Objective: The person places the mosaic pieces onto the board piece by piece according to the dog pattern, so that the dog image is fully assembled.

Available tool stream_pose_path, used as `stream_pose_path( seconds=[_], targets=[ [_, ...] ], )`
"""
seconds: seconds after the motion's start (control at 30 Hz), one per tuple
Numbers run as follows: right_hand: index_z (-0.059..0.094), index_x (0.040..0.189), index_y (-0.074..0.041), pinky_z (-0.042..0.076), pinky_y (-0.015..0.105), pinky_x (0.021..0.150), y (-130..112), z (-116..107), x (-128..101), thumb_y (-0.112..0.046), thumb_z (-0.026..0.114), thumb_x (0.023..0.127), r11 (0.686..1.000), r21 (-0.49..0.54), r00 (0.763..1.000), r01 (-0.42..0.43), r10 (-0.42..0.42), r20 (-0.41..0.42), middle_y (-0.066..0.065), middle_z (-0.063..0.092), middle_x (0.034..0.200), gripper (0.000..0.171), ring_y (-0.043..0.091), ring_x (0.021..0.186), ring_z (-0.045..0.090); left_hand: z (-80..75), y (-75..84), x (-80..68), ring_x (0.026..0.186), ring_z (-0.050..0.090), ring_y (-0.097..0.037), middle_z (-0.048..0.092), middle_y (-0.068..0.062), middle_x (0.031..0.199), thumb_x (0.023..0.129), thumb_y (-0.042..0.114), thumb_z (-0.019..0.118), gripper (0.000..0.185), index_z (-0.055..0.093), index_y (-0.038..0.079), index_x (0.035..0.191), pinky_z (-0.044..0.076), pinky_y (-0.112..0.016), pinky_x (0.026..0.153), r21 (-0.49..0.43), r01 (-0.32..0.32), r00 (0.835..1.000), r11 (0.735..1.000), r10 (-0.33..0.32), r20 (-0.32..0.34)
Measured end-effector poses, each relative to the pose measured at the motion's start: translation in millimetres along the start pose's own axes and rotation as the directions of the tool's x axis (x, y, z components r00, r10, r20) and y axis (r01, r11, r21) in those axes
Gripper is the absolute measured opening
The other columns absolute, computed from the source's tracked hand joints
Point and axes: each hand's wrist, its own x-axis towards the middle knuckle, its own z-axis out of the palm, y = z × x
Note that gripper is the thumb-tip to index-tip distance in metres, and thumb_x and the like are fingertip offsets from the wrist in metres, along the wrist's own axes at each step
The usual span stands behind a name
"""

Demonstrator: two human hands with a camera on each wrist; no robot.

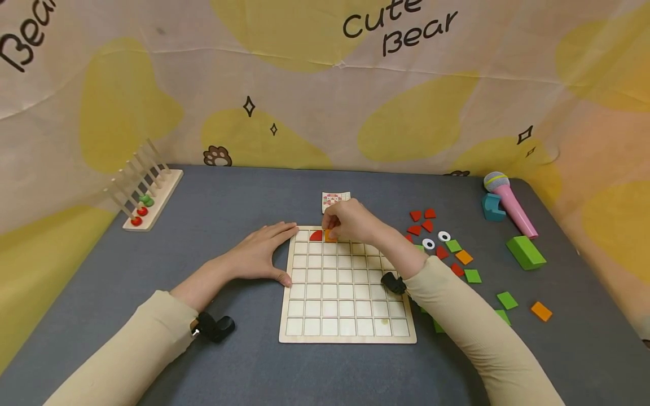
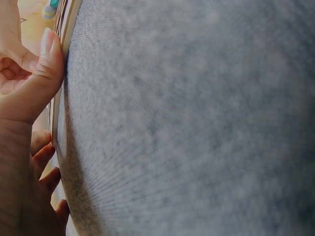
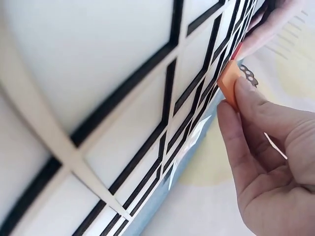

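A wooden grid board (image 1: 347,339) with white square cells lies on the dark grey table. My right hand (image 1: 350,220) pinches an orange square tile (image 3: 229,83) between thumb and fingertips, over the top row of cells. To the left of that tile, a red rounded tile (image 1: 316,235) sits in a top-row cell. My left hand (image 1: 261,251) lies along the board's left side, fingers extended to the top left corner and thumb (image 2: 47,64) against the edge. Just beyond the right hand, a small picture card (image 1: 335,197) is partly covered.
Loose red tiles (image 1: 430,213), green tiles (image 1: 473,276), orange tiles (image 1: 541,311) and white ring-shaped eye pieces (image 1: 444,236) lie to the right, partly behind my right forearm. Farther right are a pink toy microphone (image 1: 518,211), teal block (image 1: 492,207) and green block (image 1: 526,252). A peg rack (image 1: 165,192) stands far left.
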Motion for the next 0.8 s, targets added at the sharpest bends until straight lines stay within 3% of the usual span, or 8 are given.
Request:
stream_pose_path(
  seconds=[0.33, 0.8],
  targets=[
    [0.075, 0.091, -0.008, 0.056, 0.028, 0.078, -1.2, 5.5, 1.2, 0.003, 0.07, 0.086, 1.0, -0.018, 0.999, -0.008, 0.007, -0.04, 0.005, 0.074, 0.087, 0.014, 0.017, 0.083, 0.067, 0.8, 0.1, 0.3, 0.155, 0.021, -0.033, 0.027, -0.006, 0.165, 0.063, 0.067, 0.081, 0.119, 0.028, 0.016, 0.157, 0.02, -0.058, 0.125, 0.003, 0.005, 1.0, 1.0, -0.005, -0.002],
    [0.077, 0.092, -0.009, 0.058, 0.028, 0.077, 0.4, 7.3, 1.0, -0.002, 0.074, 0.085, 0.998, -0.026, 0.998, -0.061, 0.06, -0.035, 0.005, 0.077, 0.088, 0.011, 0.016, 0.084, 0.07, 1.3, -0.2, 0.4, 0.154, 0.022, -0.033, 0.027, -0.006, 0.165, 0.063, 0.068, 0.081, 0.12, 0.028, 0.015, 0.157, 0.02, -0.059, 0.124, 0.009, -0.006, 1.0, 1.0, 0.006, -0.007]
  ],
)
